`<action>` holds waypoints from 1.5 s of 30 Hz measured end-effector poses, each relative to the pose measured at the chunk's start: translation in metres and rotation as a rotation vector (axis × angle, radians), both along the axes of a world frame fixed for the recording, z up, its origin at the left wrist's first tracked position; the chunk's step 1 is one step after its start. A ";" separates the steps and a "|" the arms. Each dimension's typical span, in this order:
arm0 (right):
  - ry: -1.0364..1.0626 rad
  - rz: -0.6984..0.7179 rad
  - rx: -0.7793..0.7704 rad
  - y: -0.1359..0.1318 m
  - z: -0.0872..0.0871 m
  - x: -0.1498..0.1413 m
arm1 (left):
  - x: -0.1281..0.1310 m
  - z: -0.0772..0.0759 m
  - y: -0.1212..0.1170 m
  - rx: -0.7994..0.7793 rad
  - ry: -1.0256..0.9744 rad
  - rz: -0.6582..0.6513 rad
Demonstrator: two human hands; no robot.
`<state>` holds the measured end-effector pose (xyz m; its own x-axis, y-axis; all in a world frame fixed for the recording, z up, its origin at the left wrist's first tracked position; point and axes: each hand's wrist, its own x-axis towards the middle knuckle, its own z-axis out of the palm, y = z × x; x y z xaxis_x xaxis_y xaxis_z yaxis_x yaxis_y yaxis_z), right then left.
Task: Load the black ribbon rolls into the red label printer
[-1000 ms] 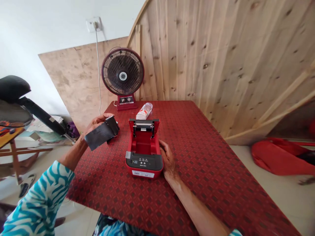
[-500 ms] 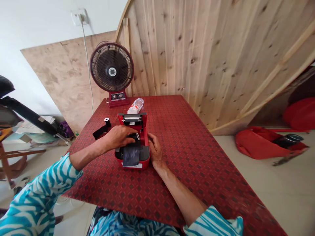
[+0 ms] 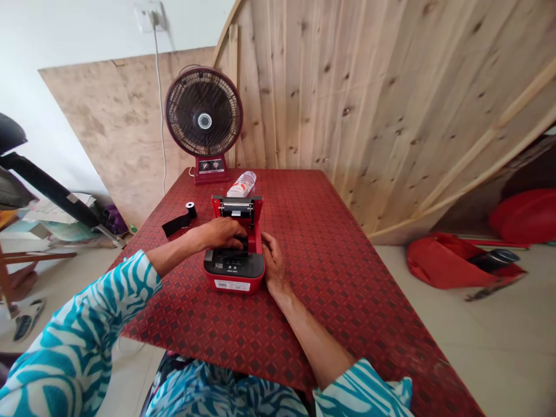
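A small red and black printer (image 3: pixel 234 267) stands on the table with its lid (image 3: pixel 237 208) raised, showing a roller bar. My left hand (image 3: pixel 223 233) reaches into its bay from the left, fingers bent down and closed around something dark that they mostly hide. Against the printer's right side, my right hand (image 3: pixel 273 263) holds the body with curled fingers. To the left of the printer, a black ribbon roll (image 3: pixel 191 211) stands on end with a loose strip (image 3: pixel 176 225) trailing from it.
Behind the printer lies a clear plastic bottle (image 3: pixel 242 184). A dark red fan (image 3: pixel 204 121) stands at the table's back left, its cord rising to a wall socket (image 3: pixel 150 17). The patterned tabletop (image 3: pixel 330 260) stretches right. A red bag (image 3: pixel 443 260) lies on the floor.
The black strip that hung over the printer's front is gone from there, uncovering its buttons. My left hand has gone deeper into the bay; the roll's white core no longer shows.
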<state>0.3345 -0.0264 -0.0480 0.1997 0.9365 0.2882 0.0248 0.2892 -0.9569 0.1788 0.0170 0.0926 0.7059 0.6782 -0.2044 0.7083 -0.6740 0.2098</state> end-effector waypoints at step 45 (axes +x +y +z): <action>-0.003 0.033 -0.053 0.008 -0.022 0.016 | -0.039 -0.083 -0.098 0.740 -0.730 -0.041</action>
